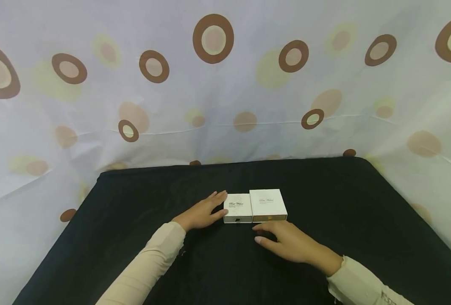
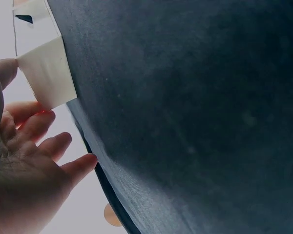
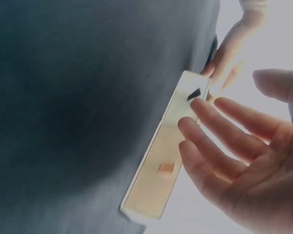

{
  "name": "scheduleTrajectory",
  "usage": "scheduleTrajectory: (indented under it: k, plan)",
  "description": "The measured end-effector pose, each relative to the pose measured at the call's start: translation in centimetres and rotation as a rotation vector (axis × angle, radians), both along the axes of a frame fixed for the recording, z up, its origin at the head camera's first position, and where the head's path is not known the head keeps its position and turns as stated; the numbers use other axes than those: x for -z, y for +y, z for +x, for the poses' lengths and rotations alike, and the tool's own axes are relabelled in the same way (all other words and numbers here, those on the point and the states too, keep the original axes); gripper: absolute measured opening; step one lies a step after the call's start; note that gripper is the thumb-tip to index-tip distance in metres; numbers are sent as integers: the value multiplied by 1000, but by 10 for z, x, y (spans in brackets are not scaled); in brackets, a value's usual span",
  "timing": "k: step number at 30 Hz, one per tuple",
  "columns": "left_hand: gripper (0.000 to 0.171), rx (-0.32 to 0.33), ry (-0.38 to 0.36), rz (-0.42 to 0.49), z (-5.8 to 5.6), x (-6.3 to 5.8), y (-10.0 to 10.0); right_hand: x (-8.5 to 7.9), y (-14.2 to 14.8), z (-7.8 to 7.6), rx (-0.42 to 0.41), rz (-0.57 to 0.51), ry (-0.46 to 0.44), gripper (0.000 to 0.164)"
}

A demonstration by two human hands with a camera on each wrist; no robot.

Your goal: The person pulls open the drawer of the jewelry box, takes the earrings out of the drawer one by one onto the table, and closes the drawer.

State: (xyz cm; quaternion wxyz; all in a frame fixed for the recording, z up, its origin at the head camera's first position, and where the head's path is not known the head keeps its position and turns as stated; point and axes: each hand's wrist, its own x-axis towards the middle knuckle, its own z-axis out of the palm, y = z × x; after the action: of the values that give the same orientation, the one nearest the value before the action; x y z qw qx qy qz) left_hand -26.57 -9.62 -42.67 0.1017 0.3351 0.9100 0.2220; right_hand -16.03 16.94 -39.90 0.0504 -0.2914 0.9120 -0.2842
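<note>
"What lies in front of me?"

"Two white boxes side by side, touching, on a black cloth [image 1: 218,271]. The smaller box [image 1: 238,207] is on your left, with a dark tab [image 1: 238,220] on its near face; the larger box [image 1: 268,202] is on your right, its near face gold. Both lids carry script lettering."

"And my left hand?"

"Your left hand [image 1: 202,212] has its fingers extended and slightly spread, fingertips against the smaller box's left side."

"My right?"

"Your right hand [image 1: 288,241] is just in front of the larger box, fingers loosely bent and apart, gripping nothing. Whether it touches the box, I cannot tell. A pale curtain with brown rings [image 1: 213,39] hangs behind."
</note>
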Motion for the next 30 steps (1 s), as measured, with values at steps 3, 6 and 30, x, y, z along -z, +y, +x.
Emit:
scheduleTrajectory:
  k: [3, 6, 30]
  plan:
    - [64, -7, -6, 1, 0, 0, 0, 2, -12, -9, 49, -61, -16, 36]
    - [64, -14, -12, 5, 0, 0, 1, 5, -21, -19, 133, -128, -55, 31]
    - [64, -24, -36, 8, -1, -3, 2, 22, -53, -31, 405, -520, -463, 28]
